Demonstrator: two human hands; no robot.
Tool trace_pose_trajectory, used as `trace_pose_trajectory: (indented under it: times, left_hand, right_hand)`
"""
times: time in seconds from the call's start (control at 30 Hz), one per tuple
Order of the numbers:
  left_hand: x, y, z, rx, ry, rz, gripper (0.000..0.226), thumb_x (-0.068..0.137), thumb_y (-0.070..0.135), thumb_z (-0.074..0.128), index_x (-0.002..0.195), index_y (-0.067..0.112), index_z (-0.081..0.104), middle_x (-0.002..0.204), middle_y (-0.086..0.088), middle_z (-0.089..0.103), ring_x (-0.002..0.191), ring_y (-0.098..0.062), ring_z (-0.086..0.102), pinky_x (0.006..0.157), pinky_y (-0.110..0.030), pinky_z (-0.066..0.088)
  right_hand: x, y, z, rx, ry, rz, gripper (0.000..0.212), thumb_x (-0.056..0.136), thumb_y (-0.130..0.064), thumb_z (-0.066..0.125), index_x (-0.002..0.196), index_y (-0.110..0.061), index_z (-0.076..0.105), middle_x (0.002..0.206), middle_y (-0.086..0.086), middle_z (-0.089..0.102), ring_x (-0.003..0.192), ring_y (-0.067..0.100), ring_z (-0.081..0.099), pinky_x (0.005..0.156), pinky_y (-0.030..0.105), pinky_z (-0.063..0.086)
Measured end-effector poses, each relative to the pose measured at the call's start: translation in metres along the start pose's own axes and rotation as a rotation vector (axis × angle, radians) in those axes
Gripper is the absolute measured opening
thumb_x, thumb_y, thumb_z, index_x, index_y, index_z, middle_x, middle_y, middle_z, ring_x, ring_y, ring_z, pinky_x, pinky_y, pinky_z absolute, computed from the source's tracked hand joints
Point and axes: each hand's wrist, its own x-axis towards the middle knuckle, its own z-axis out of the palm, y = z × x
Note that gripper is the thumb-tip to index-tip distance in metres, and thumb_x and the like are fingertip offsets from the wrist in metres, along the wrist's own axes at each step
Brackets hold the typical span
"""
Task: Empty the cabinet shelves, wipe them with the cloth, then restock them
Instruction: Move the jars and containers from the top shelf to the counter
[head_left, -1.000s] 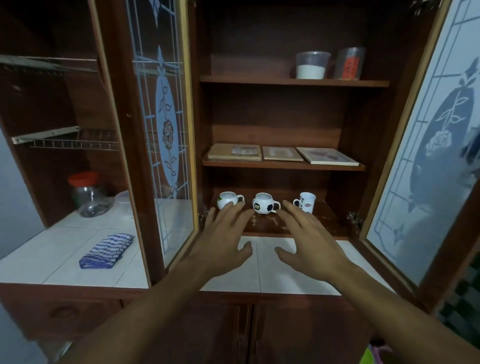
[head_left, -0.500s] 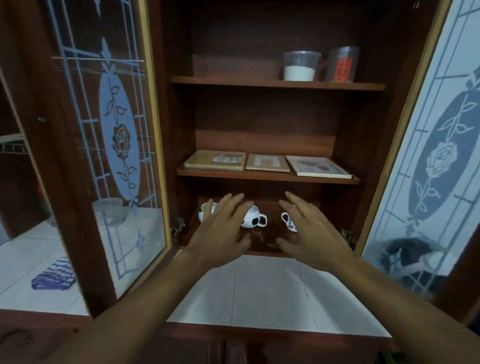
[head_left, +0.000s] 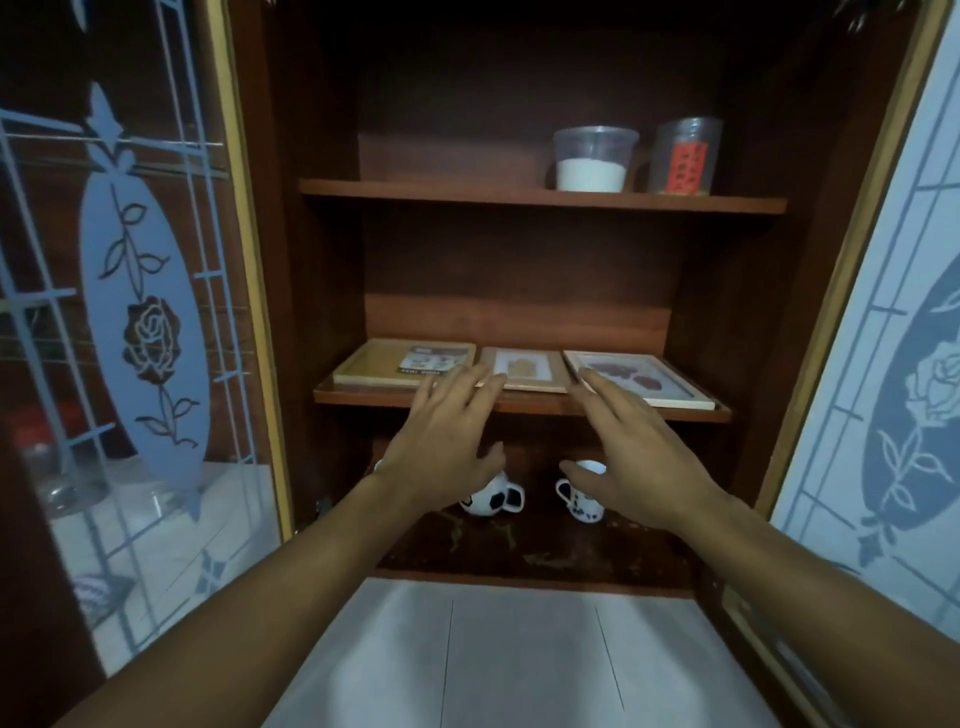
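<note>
The wooden cabinet stands open with three shelves. On the top shelf (head_left: 467, 193) sit a plastic tub of white powder (head_left: 594, 158) and a clear cup with a red label (head_left: 685, 156). Three flat picture frames lie on the middle shelf (head_left: 519, 402): left frame (head_left: 384, 361), middle frame (head_left: 530, 369), right frame (head_left: 649, 379). On the bottom shelf (head_left: 545, 551) stand a football-pattern mug (head_left: 491, 500) and a white mug (head_left: 584, 496); a third mug is hidden behind my wrist. My left hand (head_left: 441, 447) and right hand (head_left: 639, 452) hover open, fingertips at the middle shelf's front edge, holding nothing.
Etched-glass doors swing open on the left (head_left: 140, 332) and right (head_left: 893, 364). A white tiled counter (head_left: 519, 660) lies below the cabinet. Through the left glass a jar with a red lid (head_left: 52, 457) shows dimly. The cloth is not clearly visible.
The view has moved closer and up. Both hands rose from in front of the mugs on the bottom shelf to the front edge of the middle shelf with the frames.
</note>
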Motion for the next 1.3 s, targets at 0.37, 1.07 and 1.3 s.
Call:
trace_pose_trajectory:
  times: [0.37, 1.07, 1.3]
  left_hand:
    - [0.075, -0.020, -0.001, -0.058, 0.088, 0.043, 0.075, 0.086, 0.030, 0.060, 0.150, 0.005, 0.029, 0.157, -0.014, 0.026, 0.147, -0.029, 0.019, 0.119, -0.032, 0.003]
    - [0.255, -0.014, -0.080, 0.111, 0.367, 0.129, 0.077, 0.087, 0.040, 0.060, 0.151, 0.012, 0.028, 0.157, -0.010, 0.026, 0.146, -0.024, 0.020, 0.119, -0.041, 0.008]
    - [0.315, -0.003, -0.080, 0.122, 0.336, 0.102, 0.076, 0.086, 0.038, 0.059, 0.151, 0.012, 0.028, 0.157, -0.011, 0.026, 0.145, -0.024, 0.020, 0.119, -0.043, 0.011]
  right_hand:
    - [0.065, 0.022, -0.030, -0.041, 0.147, 0.007, 0.084, 0.087, -0.047, 0.064, 0.153, -0.018, 0.022, 0.163, 0.001, 0.010, 0.147, 0.020, 0.017, 0.118, 0.035, 0.019]
    - [0.192, 0.083, -0.149, -0.182, 0.506, -0.018, 0.074, 0.090, -0.045, 0.059, 0.150, -0.016, 0.029, 0.161, 0.004, 0.019, 0.146, 0.023, 0.023, 0.116, 0.037, 0.024]
    - [0.230, 0.115, -0.167, -0.217, 0.456, 0.041, 0.075, 0.090, -0.046, 0.057, 0.151, -0.015, 0.027, 0.161, 0.006, 0.019, 0.144, 0.028, 0.027, 0.115, 0.039, 0.025]
